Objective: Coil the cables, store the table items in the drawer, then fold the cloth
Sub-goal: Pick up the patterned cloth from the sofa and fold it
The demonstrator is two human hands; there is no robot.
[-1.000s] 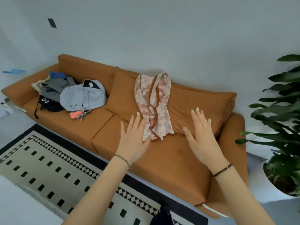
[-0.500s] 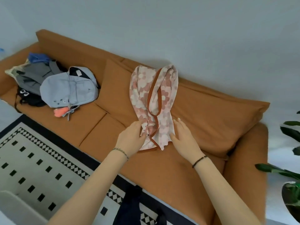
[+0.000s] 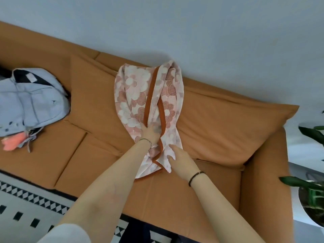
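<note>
**Here, two hands close on the floral cloth [image 3: 136, 88]**

Beyond a black-and-white patterned rug [image 3: 26, 199] and a potted plant [image 3: 312, 188] at the right edge, a person leans over an orange sofa [image 3: 98, 160]. The bare hands are close together but not touching. The right hand [image 3: 180, 160] lies on the cloth's lower right edge, fingers fairly straight. Just past it, the left hand [image 3: 149, 133] has its fingers buried in a fold beside the rust-brown trim [image 3: 149, 95]; whether they pinch the fabric cannot be told.

The cloth, pink and white flowers, hangs bunched and twisted from the top of the back cushion [image 3: 219, 120] down onto the seat. A pale blue backpack [image 3: 35, 100] lies well to the left, under a bare wall [image 3: 175, 23].

Folding proper looks not yet begun. Done well, the step likely starts with lifting the cloth off the cushion and tracing the trim to two corners. A shake should clear the twist. The cloth can then be spread flat on the seat and brought edge to edge. The soft fabric will probably sag, so each fold wants smoothing.
</note>
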